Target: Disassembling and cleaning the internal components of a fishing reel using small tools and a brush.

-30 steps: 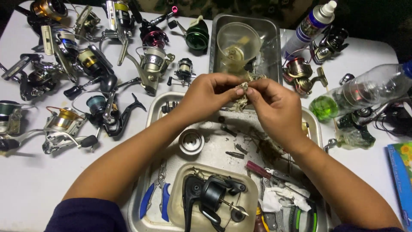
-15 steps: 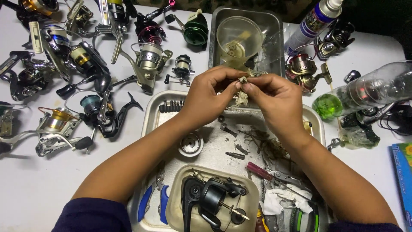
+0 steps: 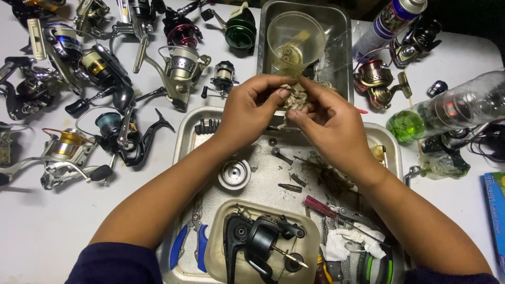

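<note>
Left hand [image 3: 251,108] and right hand [image 3: 330,123] met over far edge of metal tray [image 3: 185,135], fingertips pinched on small pale wad [image 3: 296,96], possibly rag around a part. Clear plastic cup [image 3: 295,38] stood just beyond. Fishing reels [image 3: 105,68] lay scattered left.

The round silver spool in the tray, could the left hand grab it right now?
Probably not right away: the left hand and right hand both pinch a small grimy part. The silver spool lies uncovered beneath the left forearm.
</note>
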